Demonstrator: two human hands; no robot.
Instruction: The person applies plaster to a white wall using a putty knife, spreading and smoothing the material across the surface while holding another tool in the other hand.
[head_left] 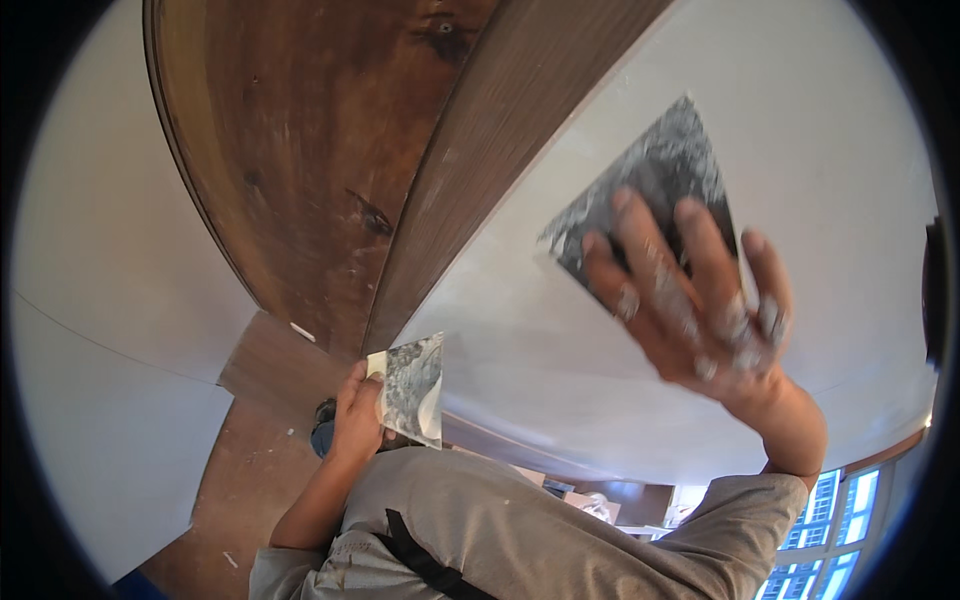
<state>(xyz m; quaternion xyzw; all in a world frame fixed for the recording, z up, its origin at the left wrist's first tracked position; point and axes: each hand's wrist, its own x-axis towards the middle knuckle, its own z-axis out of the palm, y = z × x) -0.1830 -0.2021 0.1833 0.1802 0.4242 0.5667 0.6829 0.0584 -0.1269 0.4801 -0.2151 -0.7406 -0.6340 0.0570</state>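
I watch through fisheye camera on person's head; view faces down, along grey shirt (540, 520) and pale surface (840, 170); right hand (705, 310) is nearer to lens, left hand (355, 418) farther.

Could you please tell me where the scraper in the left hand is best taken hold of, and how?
Probably by the pale handle edge, coming from the person's left, where the left hand grips it. The scraper's flat blade widens toward the right and carries whitish paste near its far edge, so gripping that side would likely smear it.
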